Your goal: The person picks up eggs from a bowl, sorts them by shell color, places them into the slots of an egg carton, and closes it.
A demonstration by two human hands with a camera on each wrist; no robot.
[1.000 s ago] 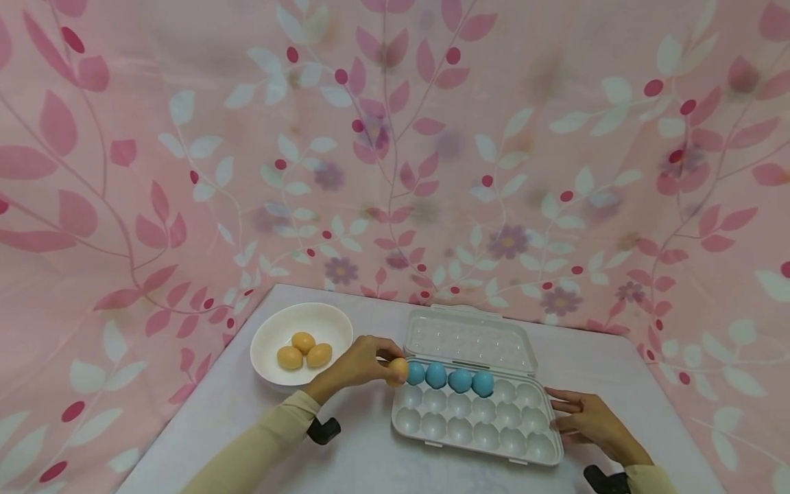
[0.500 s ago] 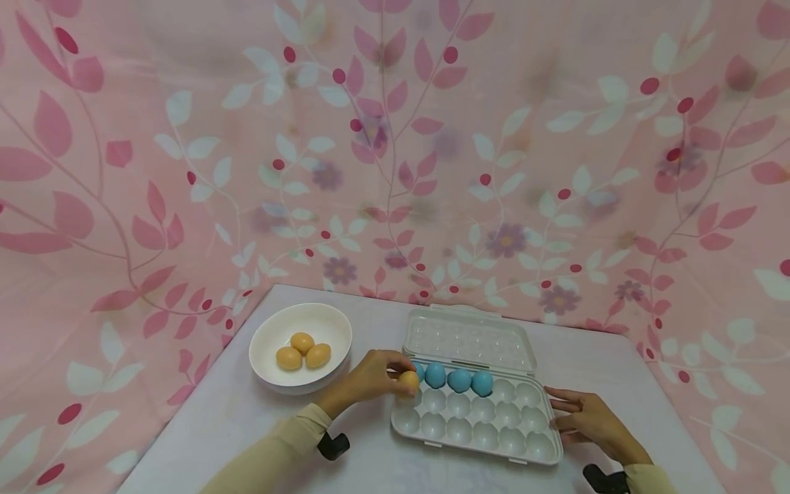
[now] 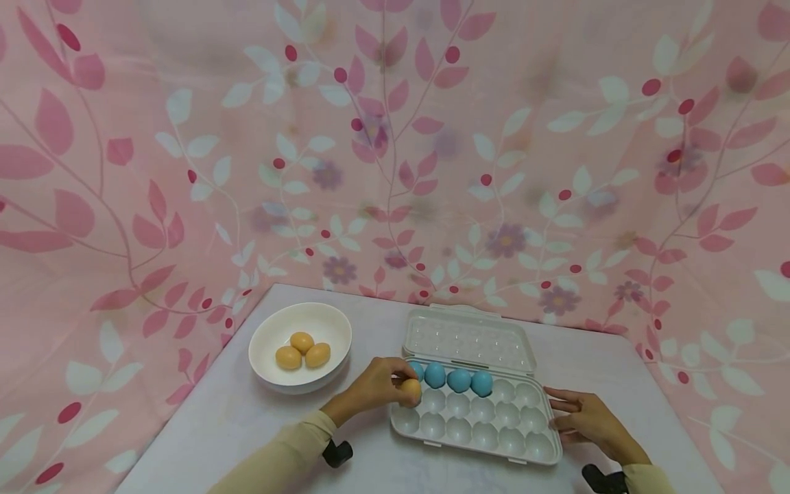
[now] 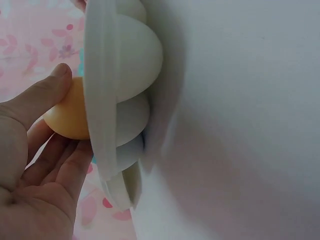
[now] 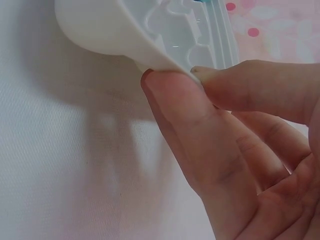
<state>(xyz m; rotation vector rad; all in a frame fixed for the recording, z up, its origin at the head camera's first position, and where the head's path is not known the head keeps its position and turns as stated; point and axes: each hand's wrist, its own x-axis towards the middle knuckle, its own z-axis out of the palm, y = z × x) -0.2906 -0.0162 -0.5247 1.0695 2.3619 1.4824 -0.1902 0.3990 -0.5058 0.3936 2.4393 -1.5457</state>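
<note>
In the head view my left hand (image 3: 373, 385) pinches a yellow egg (image 3: 412, 391) at the left end of the white egg tray (image 3: 458, 449), over the middle row. The left wrist view shows the thumb and fingers around that egg (image 4: 69, 117), whose lower part is hidden behind the tray's rim (image 4: 100, 95). Several blue eggs (image 3: 435, 374) sit in the back row, the leftmost partly covered by my left fingers. At the tray's right edge, my right hand (image 3: 591, 422) pinches the rim between thumb and finger, seen closely in the right wrist view.
A white bowl (image 3: 333, 324) with 3 yellow eggs (image 3: 302, 343) stands to the left on the white-covered table (image 3: 364, 460). The tray's clear lid (image 3: 469, 337) lies open behind it. Floral pink cloth (image 3: 395, 171) hangs at the back and sides.
My left hand has moved right and toward me with the yellow egg, from beside the back row to the left end of the middle row. The right hand has stayed at the tray's edge.
</note>
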